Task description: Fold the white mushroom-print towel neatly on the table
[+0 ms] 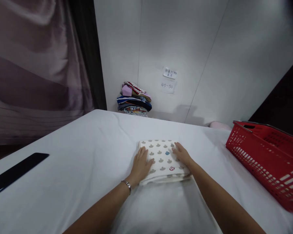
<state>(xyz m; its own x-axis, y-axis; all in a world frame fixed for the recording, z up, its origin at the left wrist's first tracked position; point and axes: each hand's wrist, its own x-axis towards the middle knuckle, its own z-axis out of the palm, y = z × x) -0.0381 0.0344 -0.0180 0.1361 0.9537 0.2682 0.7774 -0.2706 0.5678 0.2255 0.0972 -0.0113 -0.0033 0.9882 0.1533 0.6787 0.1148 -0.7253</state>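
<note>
A folded white cloth [161,159] with a grey mushroom-like print, plus a blue and a red motif, lies in the middle of the bed-like white surface. Flat on its left side rests my left hand [142,164], fingers spread, with a silver bracelet on the wrist. My right hand [182,153] lies on the cloth's upper right edge, its fingers stretched out. Neither hand grips the cloth. Layered folds show along its near edge.
On the right stands a red plastic basket [261,159]. A black flat object [17,172] lies at the left. Beyond the far edge a pile of folded clothes [134,100] leans near the wall, under paper notes [169,79]. A purple curtain [34,71] hangs left.
</note>
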